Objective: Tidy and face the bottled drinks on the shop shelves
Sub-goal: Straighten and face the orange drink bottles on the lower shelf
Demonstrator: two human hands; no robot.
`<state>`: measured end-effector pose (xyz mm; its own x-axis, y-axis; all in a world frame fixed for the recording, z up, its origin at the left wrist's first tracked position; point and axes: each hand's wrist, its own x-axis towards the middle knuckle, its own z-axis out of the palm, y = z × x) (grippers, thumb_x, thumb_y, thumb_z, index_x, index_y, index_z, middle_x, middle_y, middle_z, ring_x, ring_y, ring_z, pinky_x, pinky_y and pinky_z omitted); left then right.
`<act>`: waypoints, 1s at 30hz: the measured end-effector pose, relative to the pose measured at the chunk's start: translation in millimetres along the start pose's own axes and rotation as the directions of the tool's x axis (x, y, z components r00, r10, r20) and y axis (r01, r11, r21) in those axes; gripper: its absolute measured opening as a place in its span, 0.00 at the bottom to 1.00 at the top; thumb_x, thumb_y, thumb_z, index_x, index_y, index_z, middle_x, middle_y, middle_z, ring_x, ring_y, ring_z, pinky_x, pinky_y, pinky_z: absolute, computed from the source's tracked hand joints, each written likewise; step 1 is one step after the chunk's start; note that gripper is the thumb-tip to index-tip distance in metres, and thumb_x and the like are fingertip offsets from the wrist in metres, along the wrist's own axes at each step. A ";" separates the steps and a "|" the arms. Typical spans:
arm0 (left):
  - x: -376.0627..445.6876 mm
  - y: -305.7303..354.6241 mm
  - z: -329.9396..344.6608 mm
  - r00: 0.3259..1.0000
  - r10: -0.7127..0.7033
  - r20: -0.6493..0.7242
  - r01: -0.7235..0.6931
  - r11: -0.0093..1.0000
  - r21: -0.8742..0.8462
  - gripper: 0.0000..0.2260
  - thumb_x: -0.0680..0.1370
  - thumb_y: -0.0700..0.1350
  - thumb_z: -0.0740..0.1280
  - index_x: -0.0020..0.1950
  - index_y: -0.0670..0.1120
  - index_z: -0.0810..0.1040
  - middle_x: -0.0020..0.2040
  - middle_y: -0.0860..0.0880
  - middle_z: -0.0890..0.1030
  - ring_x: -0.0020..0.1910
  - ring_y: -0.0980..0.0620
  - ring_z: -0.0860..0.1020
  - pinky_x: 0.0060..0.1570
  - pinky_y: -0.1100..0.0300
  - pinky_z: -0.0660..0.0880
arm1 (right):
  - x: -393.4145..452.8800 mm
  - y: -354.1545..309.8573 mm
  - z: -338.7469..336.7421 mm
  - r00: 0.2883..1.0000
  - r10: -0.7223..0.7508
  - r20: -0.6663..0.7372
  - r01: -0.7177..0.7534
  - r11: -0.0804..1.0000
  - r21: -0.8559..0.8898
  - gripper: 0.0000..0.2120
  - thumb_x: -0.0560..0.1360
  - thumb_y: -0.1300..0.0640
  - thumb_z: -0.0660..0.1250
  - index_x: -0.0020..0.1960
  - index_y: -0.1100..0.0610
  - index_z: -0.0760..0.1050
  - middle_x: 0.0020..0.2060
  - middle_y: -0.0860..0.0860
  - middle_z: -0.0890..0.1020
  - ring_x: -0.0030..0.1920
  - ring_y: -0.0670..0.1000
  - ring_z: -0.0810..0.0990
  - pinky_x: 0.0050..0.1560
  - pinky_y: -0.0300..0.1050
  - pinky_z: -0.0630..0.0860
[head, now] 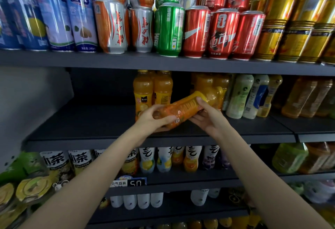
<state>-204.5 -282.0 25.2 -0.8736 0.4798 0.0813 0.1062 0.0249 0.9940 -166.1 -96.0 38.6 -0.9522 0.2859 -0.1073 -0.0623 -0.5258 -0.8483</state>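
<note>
Both hands hold an orange juice bottle on its side over the middle shelf.
The left hand grips its base end and the right hand its upper body, cap pointing up-right. Just behind the bottle, two upright orange juice bottles stand; pale bottles stand to its right, and cans line the shelf above.
</note>
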 end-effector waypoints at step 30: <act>94.7 -46.1 33.8 0.853 0.234 -0.466 0.075 0.830 0.553 0.23 0.76 0.39 0.67 0.68 0.39 0.62 0.64 0.40 0.70 0.63 0.43 0.70 0.63 0.54 0.67 | 72.1 45.1 -9.5 0.812 -0.562 0.159 0.337 0.228 -0.913 0.46 0.69 0.58 0.75 0.77 0.57 0.49 0.69 0.57 0.68 0.68 0.58 0.69 0.64 0.55 0.71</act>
<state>-276.0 -208.1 -15.4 -0.9420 0.0062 0.3355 0.2852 0.5414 0.7909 -234.7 -91.5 -12.3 -0.7856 0.4003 0.4717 -0.0618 0.7079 -0.7036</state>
